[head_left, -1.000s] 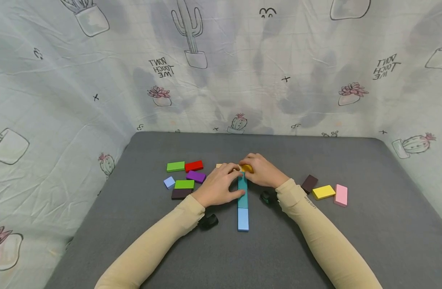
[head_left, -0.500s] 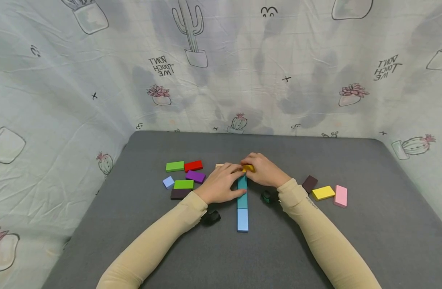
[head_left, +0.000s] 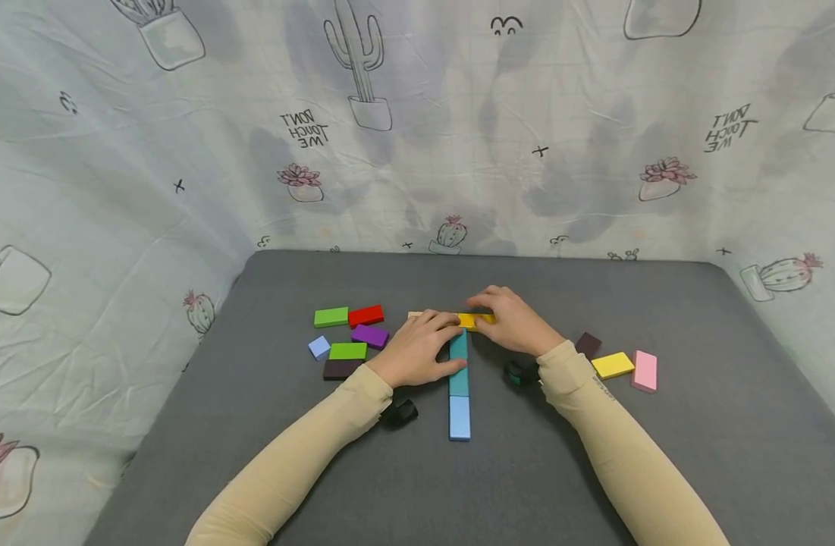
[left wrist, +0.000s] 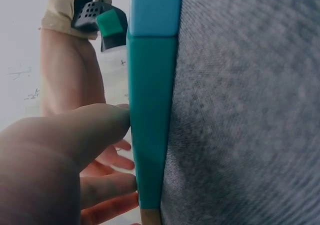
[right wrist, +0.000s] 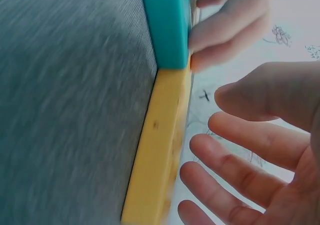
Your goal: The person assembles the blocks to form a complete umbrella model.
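Observation:
A light blue block [head_left: 459, 418] and teal blocks [head_left: 458, 379] lie end to end in a straight row. At the row's far end a golden-yellow block [right wrist: 155, 135] lies crosswise, reaching right. My left hand [head_left: 422, 350] rests over the junction, its thumb on the teal and its fingertips at the teal and yellow ends. It hides most of a cream block [head_left: 414, 314] on the left. My right hand [head_left: 514, 322] is at the yellow block's right end; in the right wrist view its fingers are spread and apart from the block.
Left on the grey table [head_left: 403, 485] lie green, red [head_left: 366, 315], purple [head_left: 370, 335], small blue [head_left: 318, 347] and dark brown [head_left: 342, 369] blocks. To the right are a dark brown block [head_left: 588, 345], a yellow one [head_left: 612, 365] and a pink one [head_left: 645, 371]. A patterned curtain [head_left: 417, 174] stands behind.
My right hand has loosened from the golden-yellow block and drawn to the right, so the block shows more and lies flat against the teal end. My left hand has barely moved.

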Tool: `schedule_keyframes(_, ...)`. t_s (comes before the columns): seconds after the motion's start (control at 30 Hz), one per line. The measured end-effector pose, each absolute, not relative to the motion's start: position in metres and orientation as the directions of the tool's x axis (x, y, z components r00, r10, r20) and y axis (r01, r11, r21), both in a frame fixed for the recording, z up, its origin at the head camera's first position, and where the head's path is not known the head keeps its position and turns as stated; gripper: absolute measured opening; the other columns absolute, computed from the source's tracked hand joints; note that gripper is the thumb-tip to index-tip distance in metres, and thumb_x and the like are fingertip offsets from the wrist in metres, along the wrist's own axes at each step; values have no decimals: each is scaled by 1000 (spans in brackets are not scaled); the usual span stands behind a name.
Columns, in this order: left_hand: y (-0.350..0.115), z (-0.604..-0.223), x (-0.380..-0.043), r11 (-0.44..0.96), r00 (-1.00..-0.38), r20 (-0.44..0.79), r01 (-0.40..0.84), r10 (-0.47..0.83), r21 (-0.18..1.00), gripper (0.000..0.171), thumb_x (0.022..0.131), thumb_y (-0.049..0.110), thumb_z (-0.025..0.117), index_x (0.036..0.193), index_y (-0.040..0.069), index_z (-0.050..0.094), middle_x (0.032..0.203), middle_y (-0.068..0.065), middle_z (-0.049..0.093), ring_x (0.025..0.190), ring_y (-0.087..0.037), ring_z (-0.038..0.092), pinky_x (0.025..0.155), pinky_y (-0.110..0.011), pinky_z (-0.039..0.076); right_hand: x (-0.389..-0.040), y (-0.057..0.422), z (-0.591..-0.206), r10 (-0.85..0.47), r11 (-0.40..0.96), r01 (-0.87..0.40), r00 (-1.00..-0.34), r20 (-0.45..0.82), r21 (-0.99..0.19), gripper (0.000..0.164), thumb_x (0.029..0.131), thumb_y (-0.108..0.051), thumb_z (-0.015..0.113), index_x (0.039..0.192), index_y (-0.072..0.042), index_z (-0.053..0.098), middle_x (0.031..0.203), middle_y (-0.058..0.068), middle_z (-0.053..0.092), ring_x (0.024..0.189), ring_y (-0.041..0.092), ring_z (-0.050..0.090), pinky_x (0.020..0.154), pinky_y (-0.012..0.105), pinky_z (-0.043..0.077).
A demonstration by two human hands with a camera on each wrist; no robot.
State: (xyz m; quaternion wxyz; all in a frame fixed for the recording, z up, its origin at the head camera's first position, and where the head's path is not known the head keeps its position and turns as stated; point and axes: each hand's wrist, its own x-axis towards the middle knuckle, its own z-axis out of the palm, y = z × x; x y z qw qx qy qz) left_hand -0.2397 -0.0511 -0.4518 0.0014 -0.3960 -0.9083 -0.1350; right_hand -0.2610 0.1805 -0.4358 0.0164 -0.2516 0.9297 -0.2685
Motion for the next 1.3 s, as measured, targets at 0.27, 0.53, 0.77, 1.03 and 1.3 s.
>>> schedule_keyframes(0.27,-51,-453,-239,662,-697,97,709,710,244,63,100,54,64,145,12,62,154,-5,53,137,-25,48,113,-48,43,-245,213,-434,-438,771,-452,-888,141,-448,35,100,-13,67,132,1,68,129,20,65,119,40,58,99,56,51)
schedule_keyframes(0.53,-51,-453,-240,663,-700,93,705,708,254,62,100,54,64,145,12,62,155,-5,52,138,-25,48,114,-48,42,-221,252,-435,-407,806,-415,-906,114,-422,42,99,-14,69,137,1,64,133,22,61,124,44,55,102,61,48)
schedule_keyframes(0.77,-51,-454,-239,660,-698,99,707,710,254,61,100,53,64,145,12,62,154,-5,52,138,-26,48,114,-48,43,-202,274,-424,-388,855,-392,-918,82,-340,52,96,-21,76,139,3,62,133,28,60,123,49,55,99,63,48)
schedule_keyframes(1.03,-51,-453,-239,664,-699,89,706,710,246,62,100,53,64,146,12,61,155,-5,51,138,-25,48,114,-48,42,-192,295,-409,-289,919,-236,-948,-132,-315,77,92,-37,79,148,6,50,140,36,48,129,57,46,98,68,46)
schedule_keyframes(1.3,-51,-453,-238,667,-703,89,701,706,252,61,100,53,64,146,12,61,155,-5,52,138,-25,47,116,-47,41,-194,302,-407,-271,926,-198,-941,-202,-321,82,88,-35,83,149,6,48,140,39,47,124,54,52,92,65,50)
